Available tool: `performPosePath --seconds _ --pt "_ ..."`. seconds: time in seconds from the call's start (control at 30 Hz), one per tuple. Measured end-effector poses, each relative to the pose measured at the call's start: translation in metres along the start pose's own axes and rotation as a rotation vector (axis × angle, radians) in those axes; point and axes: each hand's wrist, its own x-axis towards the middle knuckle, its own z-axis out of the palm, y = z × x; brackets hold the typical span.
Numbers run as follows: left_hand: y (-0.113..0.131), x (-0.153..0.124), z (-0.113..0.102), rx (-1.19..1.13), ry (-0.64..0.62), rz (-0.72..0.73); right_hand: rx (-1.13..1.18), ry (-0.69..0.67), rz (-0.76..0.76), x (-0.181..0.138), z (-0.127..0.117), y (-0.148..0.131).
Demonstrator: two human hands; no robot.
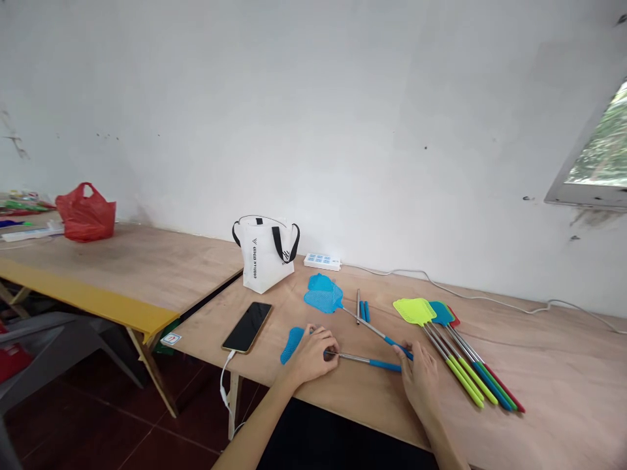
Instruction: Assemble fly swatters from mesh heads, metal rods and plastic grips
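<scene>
My left hand [315, 352] is closed around the shaft of a blue fly swatter [385, 365], close to its mesh head, which lies partly under the hand. This swatter's blue handle points right. With my right hand [420, 371] I grip the blue handle end of a second fly swatter [365, 324], its metal shaft slanting up and left. A blue mesh head [324, 300] sits at the far end of that shaft, overlapping more blue mesh behind it. Beyond the shaft lie loose metal rods [358, 305] and short blue handles [364, 309].
Right of my right hand is a row of yellow-green, blue and red fly swatters [460, 349]. A phone [247, 327] on a cable, a white bag [267, 258] and a power strip [322, 262] are on the left and back. A red plastic bag [89, 214] stands on another table.
</scene>
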Motion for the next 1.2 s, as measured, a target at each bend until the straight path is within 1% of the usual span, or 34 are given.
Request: performPosePath --seconds 0.13,0.27,0.33,0.43,0.5,0.53,0.6,0.67,0.73,0.8,0.9,1.03,1.1,1.2 --pt "-0.004 0.000 0.003 -0.003 0.020 -0.008 0.041 0.011 0.044 0.000 0.001 0.003" --pt "-0.008 0.000 0.005 -0.005 0.056 0.004 0.038 -0.006 0.022 -0.001 0.000 0.001" --pt "-0.005 0.000 0.003 -0.009 0.117 0.033 0.040 -0.012 0.012 0.000 0.000 -0.001" --pt "0.004 0.002 -0.001 0.020 0.266 0.072 0.073 -0.033 -0.003 0.000 -0.001 -0.003" --pt "0.010 0.003 -0.006 0.067 0.346 0.086 0.118 -0.072 -0.036 0.000 -0.001 -0.005" --pt "0.012 0.004 -0.010 0.095 0.364 0.091 0.140 -0.100 -0.061 -0.001 -0.002 -0.007" --pt "0.012 0.005 -0.017 0.139 0.351 0.092 0.164 -0.148 -0.121 -0.002 -0.002 -0.010" --pt "0.006 0.004 -0.025 0.148 0.269 0.107 0.156 -0.167 -0.179 -0.003 -0.003 -0.014" --pt "-0.001 0.004 -0.030 0.120 0.168 0.138 0.126 -0.153 -0.216 -0.002 -0.005 -0.017" --pt "-0.008 0.003 -0.032 0.094 0.119 0.163 0.086 -0.125 -0.242 -0.002 -0.007 -0.020" --pt "-0.009 0.005 -0.030 0.096 0.155 0.163 0.021 -0.088 -0.290 0.000 -0.011 -0.027" --pt "0.002 0.007 -0.025 0.145 0.158 0.193 -0.022 -0.116 -0.381 -0.001 -0.014 -0.039" --pt "0.009 0.007 -0.024 0.158 0.146 0.216 -0.032 -0.116 -0.395 -0.001 -0.014 -0.043" --pt "0.017 0.006 -0.023 0.150 0.165 0.221 -0.052 -0.084 -0.383 -0.003 -0.013 -0.046"
